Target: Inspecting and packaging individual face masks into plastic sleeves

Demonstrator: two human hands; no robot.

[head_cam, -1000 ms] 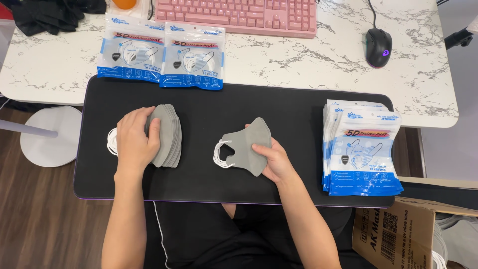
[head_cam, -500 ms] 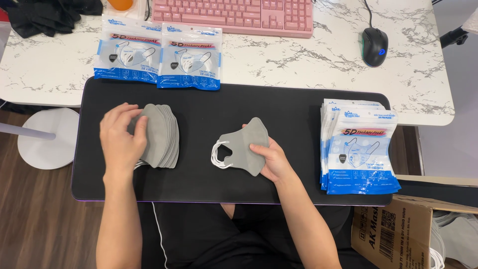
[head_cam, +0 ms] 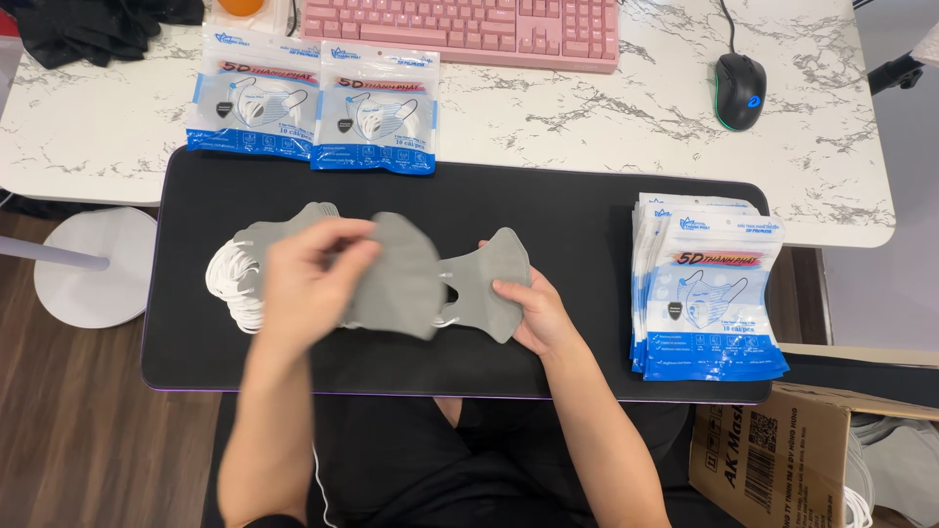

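My left hand (head_cam: 311, 279) holds a grey face mask (head_cam: 394, 277) lifted off the stack of grey masks (head_cam: 256, 246) at the left of the black mat (head_cam: 587, 225); the mask is blurred. My right hand (head_cam: 536, 311) presses on another grey mask (head_cam: 491, 281) lying flat at the mat's middle. The lifted mask overlaps the left edge of that flat one. White ear loops (head_cam: 231, 286) stick out from the stack's left side.
A pile of mask pouches (head_cam: 708, 288) sits at the mat's right end. Two more pouches (head_cam: 315, 108) lie on the marble table (head_cam: 587, 127) behind the mat, with a pink keyboard (head_cam: 465, 24) and black mouse (head_cam: 739, 90). A cardboard box (head_cam: 768, 455) stands lower right.
My left hand has picked a mask off the left stack and carried it right toward the mask under my right hand. The right hand has stayed put.
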